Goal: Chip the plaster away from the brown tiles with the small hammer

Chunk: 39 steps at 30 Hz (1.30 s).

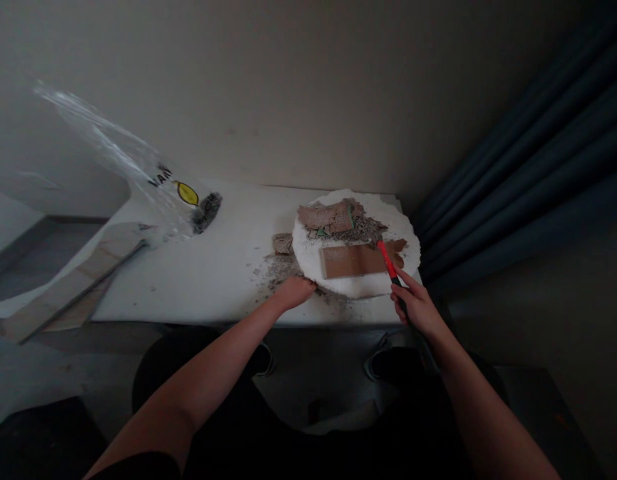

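My right hand (413, 303) is wrapped round the black grip of a hammer (387, 260) with a red shaft. The hammer's head end is at the grey-brown rubble (363, 230) and is hard to make out. A ragged round white slab (308, 260) carries the rubble, a cracked brown piece (323, 217) with green bits, and a flat brown rectangular piece (346, 261). At the slab's lower left edge my left hand (294, 293) is closed. What its fingers hold, if anything, is hidden.
Crumbs and a small brown chunk (282, 244) lie left of the slab on the white table (208, 267). A clear plastic bag (138, 167) with dark granules leans there. Long board-like pieces (83, 273) overhang the left end. A dark curtain (538, 160) hangs right.
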Motion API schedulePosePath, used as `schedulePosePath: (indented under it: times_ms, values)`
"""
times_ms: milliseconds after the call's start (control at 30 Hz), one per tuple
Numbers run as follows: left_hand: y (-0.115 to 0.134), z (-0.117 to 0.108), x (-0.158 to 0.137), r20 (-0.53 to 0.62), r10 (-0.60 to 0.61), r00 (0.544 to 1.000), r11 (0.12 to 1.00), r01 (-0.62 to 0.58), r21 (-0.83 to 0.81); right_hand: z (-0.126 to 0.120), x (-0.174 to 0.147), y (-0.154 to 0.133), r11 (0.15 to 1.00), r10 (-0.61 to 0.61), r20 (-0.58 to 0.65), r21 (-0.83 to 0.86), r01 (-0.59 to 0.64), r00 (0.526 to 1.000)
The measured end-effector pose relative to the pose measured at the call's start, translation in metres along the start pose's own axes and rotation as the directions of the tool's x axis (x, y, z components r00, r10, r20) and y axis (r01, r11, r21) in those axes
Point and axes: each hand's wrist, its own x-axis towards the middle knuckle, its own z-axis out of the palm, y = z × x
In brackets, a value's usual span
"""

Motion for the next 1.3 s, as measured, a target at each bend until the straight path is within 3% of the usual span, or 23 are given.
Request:
schedulePosePath:
  times_ms: [300, 700, 967, 1067, 1167, 1233, 1300]
  values:
    - [0.0, 0.002, 0.003, -0.034, 0.087, 0.996, 0.996, -0.086, 0.026, 0.001, -0.001, -0.001, 1.0, 0.001, 0.009, 0.015, -0.002, 1.0]
    - [0.0, 0.0, 0.001, 0.01, 0.038, 0.999, 0.999, -0.038, -0.025, 0.001, -0.001, -0.002, 1.0, -0.014, 0.012, -0.021, 0.014, 1.0]
    - [0.005, -0.017, -0.005, 0.036, 0.067, 0.997, 0.997, -0.068, 0.028, 0.002, -0.002, -0.003, 0.999, -0.006, 0.01, -0.046, 0.006, 1.0]
    - [0.019, -0.028, -0.011, 0.044, 0.157, 0.987, 0.986, -0.154, -0.064, 0.002, -0.002, -0.005, 0.999, -0.008, 0.02, -0.045, 0.008, 1.0]
    - [0.039, -0.043, -0.014, 0.025, 0.202, 0.979, 0.948, -0.189, -0.257, 0.002, -0.003, -0.005, 0.999, -0.005, 0.021, -0.045, 0.006, 1.0]
    - [0.048, -0.055, -0.011, -0.032, 0.171, 0.985, 0.875, -0.166, -0.455, 0.002, -0.003, -0.005, 0.999, -0.01, 0.019, -0.044, 0.011, 1.0]
    - [0.051, -0.069, -0.001, -0.121, 0.053, 0.991, 0.752, -0.119, -0.648, 0.002, -0.003, -0.005, 0.999, -0.012, 0.021, -0.043, 0.013, 1.0]
